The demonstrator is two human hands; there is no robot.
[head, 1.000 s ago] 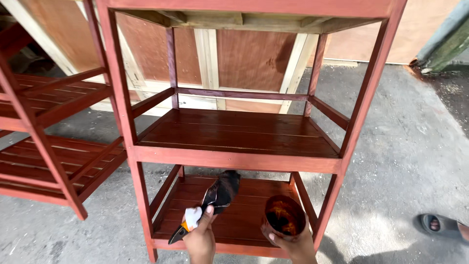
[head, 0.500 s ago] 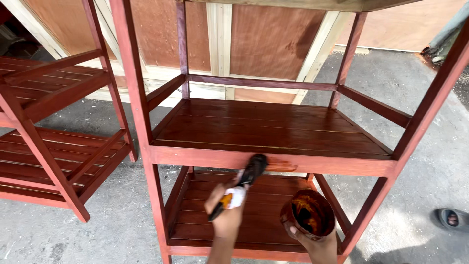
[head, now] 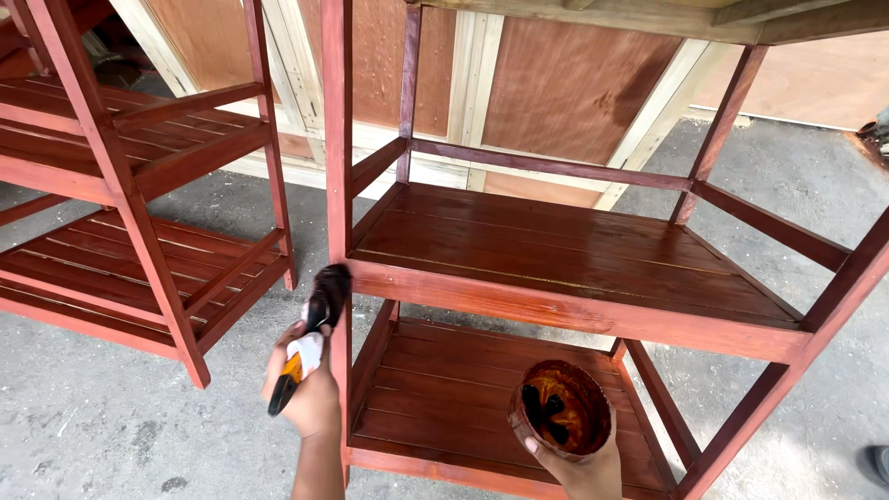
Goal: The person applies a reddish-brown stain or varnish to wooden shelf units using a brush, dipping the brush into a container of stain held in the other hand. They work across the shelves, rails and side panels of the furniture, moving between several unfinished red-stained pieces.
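My left hand (head: 310, 393) grips a paintbrush (head: 306, 347) with a white and orange handle. Its dark bristles rest against the front left post (head: 337, 185) of a red-brown stained wooden rack (head: 574, 310). My right hand (head: 583, 472) holds a round bowl of dark stain (head: 561, 409) from below, in front of the rack's bottom shelf (head: 435, 389). The middle shelf (head: 556, 255) looks glossy and wet.
A second stained rack (head: 130, 231) stands at the left, close to the first. Plywood panels with pale wood framing (head: 482, 83) lean behind both. The floor (head: 93, 417) is grey concrete. Someone's foot (head: 875, 463) shows at the right edge.
My left hand has carried the brush leftward from the middle shelf's front rail to the front left post. The view has moved closer, and the bowl stays low on the right.
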